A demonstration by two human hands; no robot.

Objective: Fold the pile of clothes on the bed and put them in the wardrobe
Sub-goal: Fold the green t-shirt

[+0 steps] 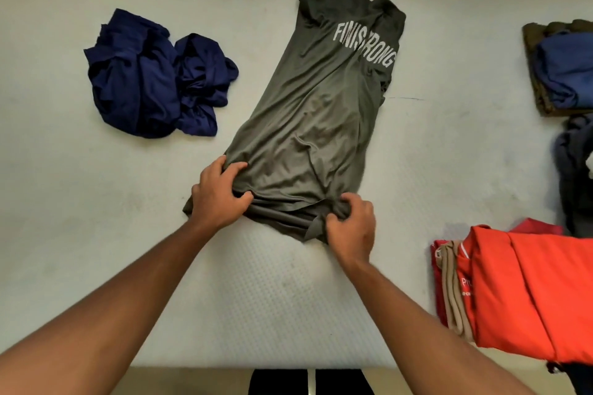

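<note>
Two bare arms reach up from six o'clock, with dark trouser legs point(282, 382) just below the edge of the bed point(64, 218). The left hand point(221, 199) and the right hand point(351, 228) each bunch the bottom hem of the grey shirt point(308, 125) in curled fingers, a tight hold with cloth in both. The shirt lies in the middle of the bed, long and narrow, pointing toward twelve o'clock, with white letters near its top. Its sides look tucked in; the fold from bottom to top seems not yet made.

At ten o'clock sits a crumpled blue heap point(150, 77), not folded. It may be one piece or two, I cannot tell. At four o'clock is a folded stack: one orange piece point(532, 292) on top, with one tan piece point(451, 292) and a red one peeking out under it. At two o'clock one folded blue piece point(561, 74) lies on a brown one. At three o'clock is a dark heap point(574, 170), partly cut off.

I think the job is about half done: some clothes are folded, one shirt is in hand, and the blue heap is left. No wardrobe shows, so putting away is still to come.
</note>
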